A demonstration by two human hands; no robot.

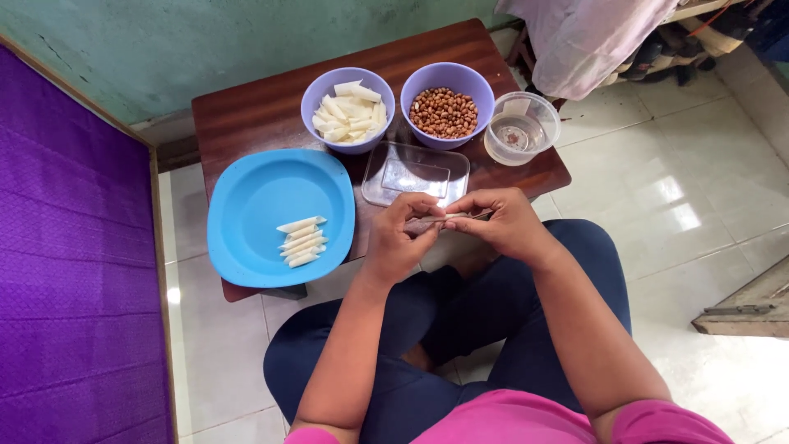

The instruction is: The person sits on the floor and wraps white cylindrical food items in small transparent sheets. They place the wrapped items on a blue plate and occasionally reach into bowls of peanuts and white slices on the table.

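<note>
Low dark-brown wooden counter [246,115] stood on pale floor tiles against a green wall, purple mat at frame left. Left hand [400,238] and right hand [503,222] met at frame centre, fingertips pinched from both ends on a thin pale rolled strip [454,216], held level, likely to keep it tight. Strip looked narrow, whitish, mostly hidden by fingers. Five finished white rolls [301,242] lay side by side on the round blue plastic plate [255,197], left of centre. Purple bowl of white strips [348,109], purple bowl of brown peanuts [446,105], clear tub [521,127] and clear lid [415,174] sat within reach, upper centre.
</note>
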